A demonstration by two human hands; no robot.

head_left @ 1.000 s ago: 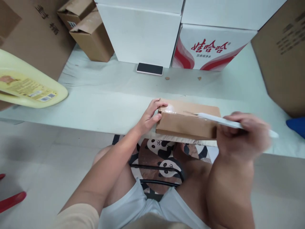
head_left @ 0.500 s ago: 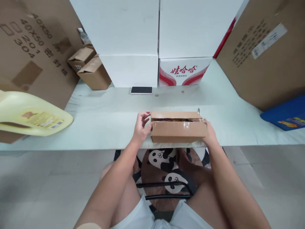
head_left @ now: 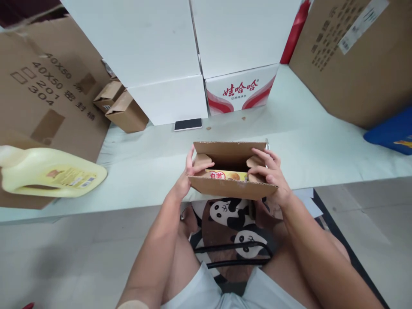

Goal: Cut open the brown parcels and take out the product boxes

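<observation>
A small cardboard box stands at the table's front edge with its top flaps raised, so I see into it. Inside lies a yellow package with red lettering, partly covered by the front flap. My left hand grips the box's left end, its fingers over the side flap. At the other end, my right hand holds the right side, fingers reaching over the small right flap and thumb side hidden. Behind the box's right back corner, a shiny metal item shows only in part.
A phone lies behind the box, before white cartons. On the left are a pale yellow jug and small brown boxes. A large carton and a blue container stand at right.
The box's top flaps have swung apart, and the yellow package inside now shows. My right hand has moved from the outer side onto the right inner flap. The view has turned slightly.
</observation>
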